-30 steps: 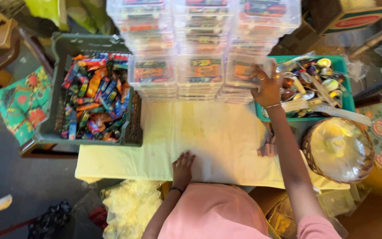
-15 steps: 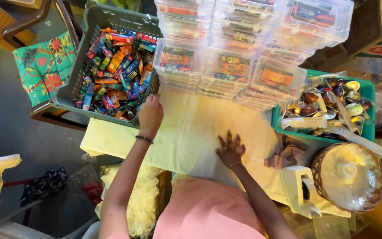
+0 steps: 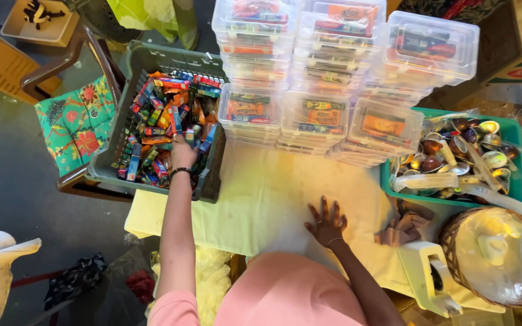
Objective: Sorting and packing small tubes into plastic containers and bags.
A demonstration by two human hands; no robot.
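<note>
Low in the middle of the frame, the right hand [image 3: 326, 224] is laid flat and empty, fingers spread, on the yellow-clothed counter [image 3: 261, 205]. Further up on the left, the left hand [image 3: 183, 154] is dipped into the grey crate [image 3: 122, 175], closed round small colourful packets [image 3: 170, 115], with stacked clear boxes [image 3: 321, 115] seen behind.

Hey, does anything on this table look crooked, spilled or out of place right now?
Mostly tidy. The stacks of clear plastic boxes lean and sit unevenly, the right-hand ones overhanging the green tray. Nothing looks spilled. The left hand reaches into the grey crate of wrapped sweets; the right hand rests flat on the yellow cloth.
</note>
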